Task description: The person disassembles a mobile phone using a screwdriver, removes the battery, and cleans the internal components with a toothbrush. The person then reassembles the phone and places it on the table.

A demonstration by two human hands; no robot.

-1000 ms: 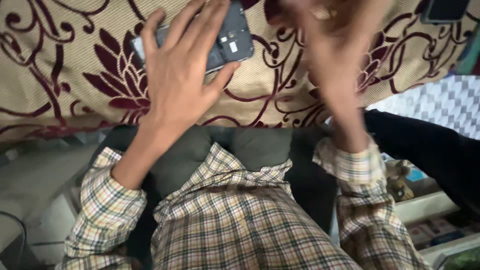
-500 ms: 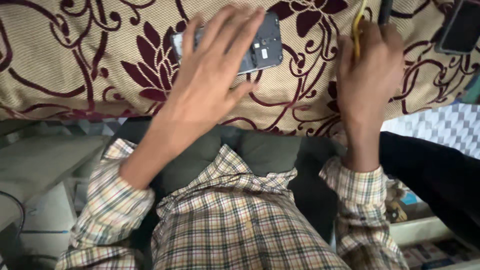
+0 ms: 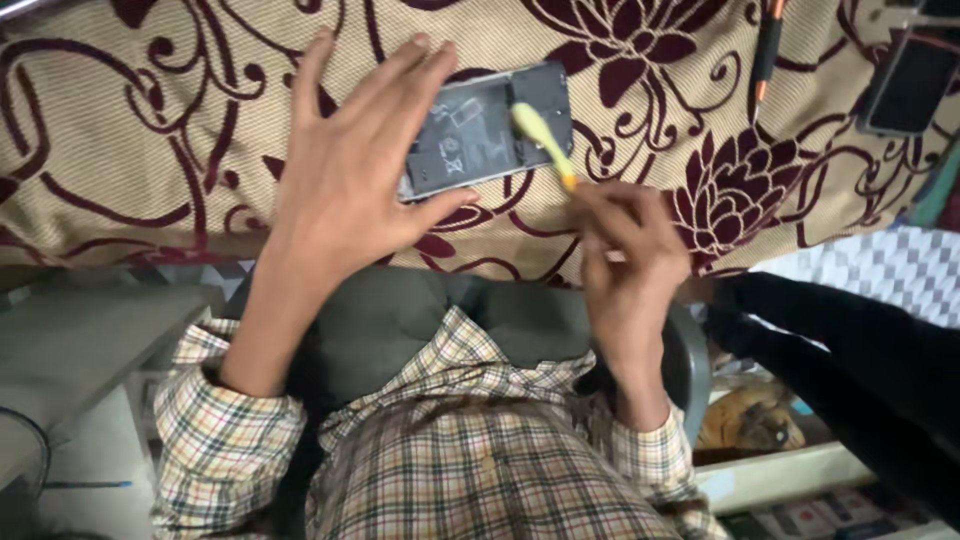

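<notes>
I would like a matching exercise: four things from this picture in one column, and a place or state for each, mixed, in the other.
1. left hand
2. yellow tool
3. orange-and-black pen
4. dark phone

a. lies alone at the top, right of the opened phone
b. fingers spread on the opened phone
c. held by the right hand
d. at the far right edge of the cloth

1-b, 2-c, 3-a, 4-d

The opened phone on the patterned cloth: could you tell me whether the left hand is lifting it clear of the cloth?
No: the opened phone lies flat on the patterned cloth, with the left hand spread over its edge.
</notes>
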